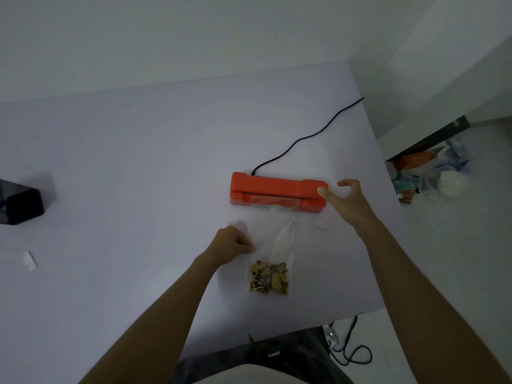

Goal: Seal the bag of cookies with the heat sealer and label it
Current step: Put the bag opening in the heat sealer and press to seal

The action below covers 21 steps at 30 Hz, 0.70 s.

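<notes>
An orange heat sealer lies across the pale table, its black cord running off to the back right. A clear plastic bag holds several cookies at its near end, and its open top is tucked into the sealer's slot. My left hand pinches the bag's left edge just above the cookies. At the sealer's right end my right hand has its thumb on the lid and its fingers spread and relaxed beyond the end.
A black box stands at the table's left edge. A small white label lies on the table at the near left. Beyond the table's right edge, packets and a white round object sit on the floor. Cables trail below the near edge.
</notes>
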Motion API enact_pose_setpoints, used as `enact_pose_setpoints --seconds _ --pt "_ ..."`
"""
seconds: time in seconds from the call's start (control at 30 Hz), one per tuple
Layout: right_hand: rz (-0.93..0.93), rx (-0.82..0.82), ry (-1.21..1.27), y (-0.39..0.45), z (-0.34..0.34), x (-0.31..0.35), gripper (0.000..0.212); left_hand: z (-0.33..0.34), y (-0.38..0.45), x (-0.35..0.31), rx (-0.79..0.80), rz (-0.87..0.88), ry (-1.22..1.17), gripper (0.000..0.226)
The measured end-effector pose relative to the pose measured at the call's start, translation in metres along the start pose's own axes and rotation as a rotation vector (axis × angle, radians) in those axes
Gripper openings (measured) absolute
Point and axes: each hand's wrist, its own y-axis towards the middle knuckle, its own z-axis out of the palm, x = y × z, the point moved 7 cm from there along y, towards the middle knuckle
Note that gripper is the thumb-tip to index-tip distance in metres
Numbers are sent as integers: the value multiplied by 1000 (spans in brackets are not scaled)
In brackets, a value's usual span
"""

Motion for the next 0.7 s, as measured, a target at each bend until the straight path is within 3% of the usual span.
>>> enact_pose_setpoints --seconds 0.7 --pt "26 47 16 -2 1 -1 67 2 -2 -1 -23 -1 -7 15"
